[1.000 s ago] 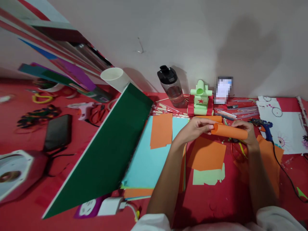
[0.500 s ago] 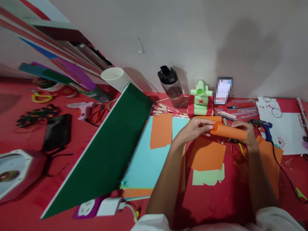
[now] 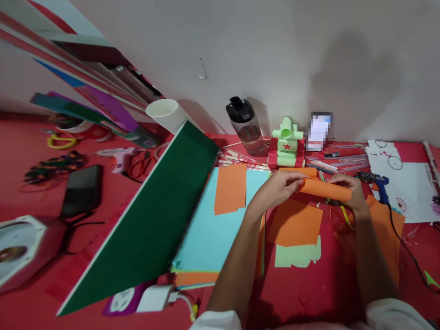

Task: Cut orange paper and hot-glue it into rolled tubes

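Note:
Between my two hands is a rolled orange paper tube [image 3: 325,189], held level above the table. My left hand [image 3: 283,185] pinches its left end with thumb and fingers. At the other end my right hand [image 3: 354,190] grips the tube, its thumb hidden in part. Just behind lies a second orange paper roll [image 3: 299,172], next to a light green paper model [image 3: 286,142] with a red star. Below my hands rest an orange paper sheet [image 3: 295,222] and a torn light green paper piece [image 3: 297,255].
A green board [image 3: 144,224] leans at the left beside light blue sheets [image 3: 206,238]. A water bottle [image 3: 245,126] and a phone [image 3: 319,131] stand by the wall. A blue glue gun [image 3: 380,185], its cord trailing, lies right. Orange sheets [image 3: 387,224] lie near my right forearm.
The orange tube has turned slightly in my hands, and its open left end shows less. My left fingers have shifted a little on it. The view has tilted slightly.

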`<state>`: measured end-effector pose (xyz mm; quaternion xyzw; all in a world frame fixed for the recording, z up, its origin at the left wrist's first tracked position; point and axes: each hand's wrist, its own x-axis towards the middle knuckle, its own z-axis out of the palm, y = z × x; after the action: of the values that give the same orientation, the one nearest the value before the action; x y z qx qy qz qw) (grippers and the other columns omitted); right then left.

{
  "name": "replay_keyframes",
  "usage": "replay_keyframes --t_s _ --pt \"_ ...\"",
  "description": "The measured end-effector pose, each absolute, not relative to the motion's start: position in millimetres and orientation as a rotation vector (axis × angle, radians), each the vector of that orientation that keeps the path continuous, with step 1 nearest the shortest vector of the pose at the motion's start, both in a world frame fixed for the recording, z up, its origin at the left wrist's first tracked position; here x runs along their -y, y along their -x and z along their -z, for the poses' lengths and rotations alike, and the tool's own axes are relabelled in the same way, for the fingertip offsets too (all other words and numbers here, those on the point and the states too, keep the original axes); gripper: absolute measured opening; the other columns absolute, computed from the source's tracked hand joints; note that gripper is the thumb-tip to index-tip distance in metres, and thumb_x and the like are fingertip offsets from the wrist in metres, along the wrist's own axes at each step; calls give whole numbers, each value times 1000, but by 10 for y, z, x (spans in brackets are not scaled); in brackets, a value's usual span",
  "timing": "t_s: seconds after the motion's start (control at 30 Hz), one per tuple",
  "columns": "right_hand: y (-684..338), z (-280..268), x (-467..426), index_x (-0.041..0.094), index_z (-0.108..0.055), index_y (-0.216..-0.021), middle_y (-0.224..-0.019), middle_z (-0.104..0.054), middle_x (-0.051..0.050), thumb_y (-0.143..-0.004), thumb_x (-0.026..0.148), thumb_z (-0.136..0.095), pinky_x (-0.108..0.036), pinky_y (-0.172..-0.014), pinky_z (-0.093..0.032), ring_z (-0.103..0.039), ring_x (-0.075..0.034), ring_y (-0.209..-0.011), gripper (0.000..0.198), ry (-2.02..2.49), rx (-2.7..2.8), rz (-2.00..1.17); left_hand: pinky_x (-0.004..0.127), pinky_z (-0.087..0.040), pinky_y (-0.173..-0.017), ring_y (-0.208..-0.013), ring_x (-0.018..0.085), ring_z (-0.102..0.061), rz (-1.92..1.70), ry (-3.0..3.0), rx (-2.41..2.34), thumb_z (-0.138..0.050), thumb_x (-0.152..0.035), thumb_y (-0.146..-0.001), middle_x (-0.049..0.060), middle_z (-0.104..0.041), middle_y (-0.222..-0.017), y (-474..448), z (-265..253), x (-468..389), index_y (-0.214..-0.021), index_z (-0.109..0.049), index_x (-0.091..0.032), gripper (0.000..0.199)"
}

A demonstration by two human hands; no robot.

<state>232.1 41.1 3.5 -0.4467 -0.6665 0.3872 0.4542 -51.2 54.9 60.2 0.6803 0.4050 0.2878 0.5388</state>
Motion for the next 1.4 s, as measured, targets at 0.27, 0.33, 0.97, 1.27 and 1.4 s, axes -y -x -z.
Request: replay_keyframes --t_s 0.27,0.33,0.97,1.27,1.4 --pt "-2294 -139 -374 25 -83 -94 -85 -78 -5 -78 38 -84 -33 -64 -53 -70 -23 -72 20 1107 1805 -949 27 -57 -77 -86 21 -73 -619 -1715 -964 -55 -13 -82 6 -82 -96 515 -459 -569 -112 -83 -18 42" --pt "-2277 -177 -367 25 -83 -94 -85 -78 -5 -78 36 -84 -34 -66 -54 -71 -23 -73 20 1117 1854 -933 28 -58 -81 -92 22 -74 -625 -1718 -935 -55 -12 -79 7 -83 -99 513 -412 -589 -108 -84 -18 41" --pt "-2151 -534 -239 21 -81 -96 -92 -81 -5 -82 29 -74 -30 -79 -61 -77 -21 -86 18 1297 1428 -998 36 -65 -73 -83 29 -78 -921 -1396 -974 -87 -44 -66 12 -82 -82 652 -174 -709 -83 -86 -17 32" --pt "-2131 -598 -240 20 -80 -105 -97 -81 -8 -82 36 -77 -34 -77 -63 -76 -20 -79 28 1315 1302 -1170 38 -64 -79 -82 28 -78 -911 -1324 -1016 -90 -36 -62 12 -83 -86 660 -98 -727 -87 -86 -15 32" --pt "-2107 -639 -243 19 -80 -100 -84 -79 -5 -83 35 -75 -32 -71 -62 -74 -18 -73 25 1310 1295 -1150 38 -64 -79 -81 28 -77 -894 -1313 -1019 -90 -34 -62 12 -83 -92 646 -110 -726 -89 -85 -15 33"
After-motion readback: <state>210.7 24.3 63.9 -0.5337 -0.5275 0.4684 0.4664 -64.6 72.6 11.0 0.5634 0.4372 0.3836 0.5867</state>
